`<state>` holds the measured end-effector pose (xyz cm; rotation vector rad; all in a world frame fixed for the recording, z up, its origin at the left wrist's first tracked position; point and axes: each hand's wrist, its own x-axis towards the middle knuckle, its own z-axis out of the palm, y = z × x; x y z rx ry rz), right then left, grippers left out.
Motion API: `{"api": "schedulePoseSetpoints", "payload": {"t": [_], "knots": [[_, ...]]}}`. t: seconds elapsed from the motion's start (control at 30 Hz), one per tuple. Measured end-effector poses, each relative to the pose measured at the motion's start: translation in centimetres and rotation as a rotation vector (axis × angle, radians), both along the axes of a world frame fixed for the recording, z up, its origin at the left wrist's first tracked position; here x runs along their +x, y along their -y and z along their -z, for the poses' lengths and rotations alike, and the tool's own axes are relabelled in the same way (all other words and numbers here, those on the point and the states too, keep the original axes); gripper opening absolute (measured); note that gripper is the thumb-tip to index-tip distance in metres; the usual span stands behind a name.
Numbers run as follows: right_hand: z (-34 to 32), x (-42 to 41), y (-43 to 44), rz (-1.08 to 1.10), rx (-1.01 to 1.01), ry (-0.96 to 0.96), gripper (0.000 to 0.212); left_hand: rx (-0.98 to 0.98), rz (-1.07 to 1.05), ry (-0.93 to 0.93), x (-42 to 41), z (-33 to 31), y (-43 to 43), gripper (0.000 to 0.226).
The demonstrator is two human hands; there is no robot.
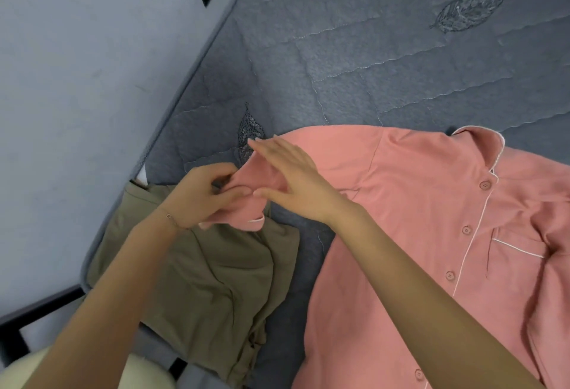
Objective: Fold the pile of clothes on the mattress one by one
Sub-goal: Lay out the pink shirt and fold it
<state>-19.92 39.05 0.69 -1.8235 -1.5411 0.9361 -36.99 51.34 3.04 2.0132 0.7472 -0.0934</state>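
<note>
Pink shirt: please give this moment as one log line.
left hand pinches sleeve; right hand flat on sleeve; shirt unfolded on mattress

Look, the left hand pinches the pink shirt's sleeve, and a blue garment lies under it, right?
Not blue: the head view shows the garment under the sleeve is olive green. The left hand does pinch the sleeve of the pink shirt.

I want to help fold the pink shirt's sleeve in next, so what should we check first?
1. Left hand pinches the sleeve cuff: ok.
2. Right hand lies flat on the sleeve: ok.
3. Pink shirt buttoned, front up on the mattress: ok.
4. Shirt smooth: not ok, wrinkled by the pocket.
5. Cuff clear of the olive garment: not ok, it overlaps it.
6. Other sleeve flat: cannot tell, out of frame.
</note>
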Motion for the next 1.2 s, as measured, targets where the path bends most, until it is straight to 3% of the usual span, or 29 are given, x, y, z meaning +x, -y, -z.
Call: {"api": "schedulePoseSetpoints", "payload": {"t": [0.1,0.23,0.33,0.43,0.57,0.73,1.03,1.2], "knots": [[-0.4,-0.9,-0.8,-0.027,-0.027,0.095,0.061,0.023,-0.002,-0.017,-1.1,-0.7,-0.5,0.038],[-1.0,-1.9,-1.9,0.096,0.005,0.091,0.015,0.003,-0.056,-0.003,-2.7,-0.9,-0.3,0.037],[-0.8,-2.6,-2.0,0.111,0.010,0.050,0.008,-0.057,-0.087,-0.057,-4.1,-0.4,0.1,0.046],[0.1,-2.9,-1.4,-0.021,-0.112,0.165,0.011,-0.127,-0.177,-0.150,-5.7,0.7,0.8,0.041],[1.3,-3.3,-0.1,-0.145,-0.190,0.179,0.028,0.110,-0.141,-0.194,-7.1,2.4,2.7,0.012],[2.3,-3.0,0.7,-0.124,-0.176,0.206,0.043,0.253,-0.163,-0.255,-7.6,4.0,5.0,0.029],[3.5,-1.5,3.4,-0.259,-0.387,0.242,0.065,0.395,-0.060,-0.243,-7.7,5.6,8.0,0.047],[4.7,-1.9,4.9,-0.331,-0.452,0.292,0.077,0.199,-0.303,-0.178,-7.9,5.7,8.2,0.008]]}}
